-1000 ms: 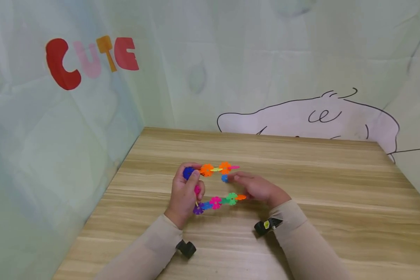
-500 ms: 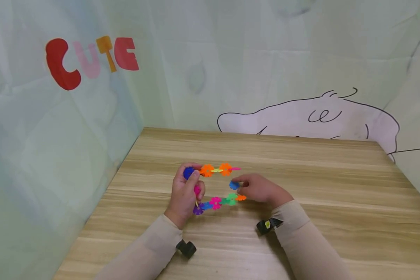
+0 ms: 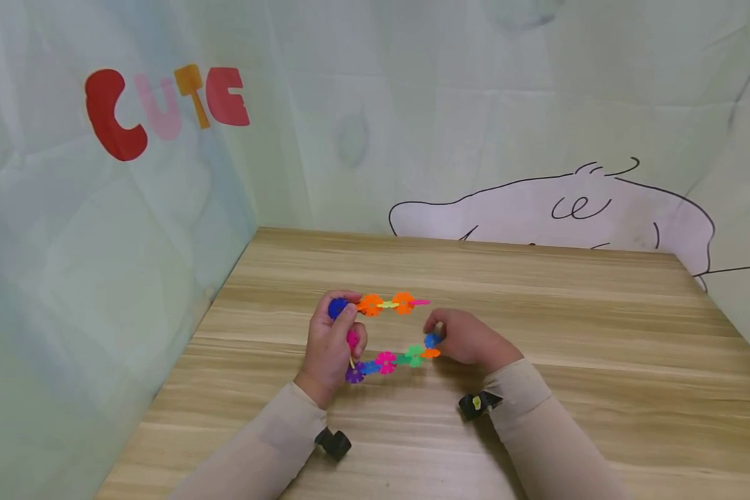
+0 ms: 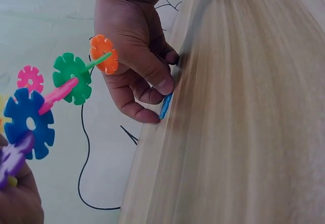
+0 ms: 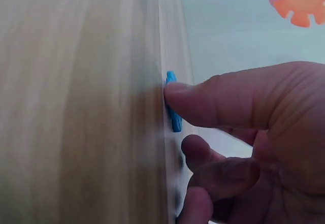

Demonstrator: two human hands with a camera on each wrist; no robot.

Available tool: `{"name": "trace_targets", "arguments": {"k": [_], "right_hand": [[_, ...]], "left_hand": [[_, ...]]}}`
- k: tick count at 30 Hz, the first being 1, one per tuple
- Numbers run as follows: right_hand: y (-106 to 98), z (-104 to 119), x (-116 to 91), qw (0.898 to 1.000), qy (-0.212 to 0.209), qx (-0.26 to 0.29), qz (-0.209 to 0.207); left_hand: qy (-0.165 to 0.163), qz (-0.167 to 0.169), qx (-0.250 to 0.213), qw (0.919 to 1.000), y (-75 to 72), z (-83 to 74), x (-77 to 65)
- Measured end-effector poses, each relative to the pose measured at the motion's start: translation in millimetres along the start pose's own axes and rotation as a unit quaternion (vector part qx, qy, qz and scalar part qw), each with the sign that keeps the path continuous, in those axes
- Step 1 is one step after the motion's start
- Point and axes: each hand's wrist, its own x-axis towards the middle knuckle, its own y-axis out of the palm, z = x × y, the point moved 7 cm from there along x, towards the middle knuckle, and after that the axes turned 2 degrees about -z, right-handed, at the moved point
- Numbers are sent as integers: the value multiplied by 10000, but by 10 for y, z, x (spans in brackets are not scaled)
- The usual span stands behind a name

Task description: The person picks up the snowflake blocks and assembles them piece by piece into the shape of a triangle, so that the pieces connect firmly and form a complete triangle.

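My left hand (image 3: 328,347) holds a chain of flower-shaped snowflake building discs (image 3: 380,359) above the table, pinching it near a dark blue disc (image 3: 337,308). The chain makes a U open to the right. Its far arm has orange discs (image 3: 367,305) and ends in a pink one seen edge-on. The near arm runs through purple, blue, pink and green to an orange end disc (image 4: 99,49). A loose light blue disc (image 5: 175,121) is pinched between thumb and fingers of my right hand (image 3: 471,339), close to the orange end and low over the tabletop.
The wood-grain table (image 3: 569,361) meets a pale cloth backdrop at its back and left. "CUTE" lettering (image 3: 121,135) and a cartoon drawing (image 3: 525,208) decorate the backdrop. Black wrist cameras (image 3: 334,444) sit on both sleeves.
My right hand has drawn the light blue disc to the right and nearer my body, from the chain's far arm to beside the near arm's orange end. The left hand stays put.
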Motion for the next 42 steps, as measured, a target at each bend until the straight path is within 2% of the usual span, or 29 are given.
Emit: {"name": "trace_targets", "arguments": {"k": [9,11,13,15,18,21,24,29,36,42], "right_hand": [[-53,-18,-30,9999,58,132,-59],[-78,-25,-28,9990,74,430,-125],[-144,-16,-29,9945,40,994,-341],[-244,3,-35,9819,-99,1757,-695],[-407,58,-71,9510,-504,2807,-1196],[-501,98,-118,9288,-785,3336,-1411],[-529,120,-145,9195,-876,3558,-1421],[-528,167,-160,9154,-1015,3631,-1413],[-531,225,-177,9171,-1153,3543,-1417],[-542,253,-195,9113,-1326,3632,-1417]], "left_hand": [[3,-46,21,10000,1,-7,6],[1,-68,29,10000,-3,-8,8],[-7,-92,45,9999,-10,-5,9],[-13,-115,82,9999,-17,-2,11],[2,-150,115,9998,-27,-2,14],[54,-210,119,9997,-40,-9,17],[85,-246,124,9996,-50,-6,19],[86,-235,134,9996,-52,1,20],[105,-199,66,9997,-39,-9,18],[151,-173,70,9997,-39,-20,15]]}}
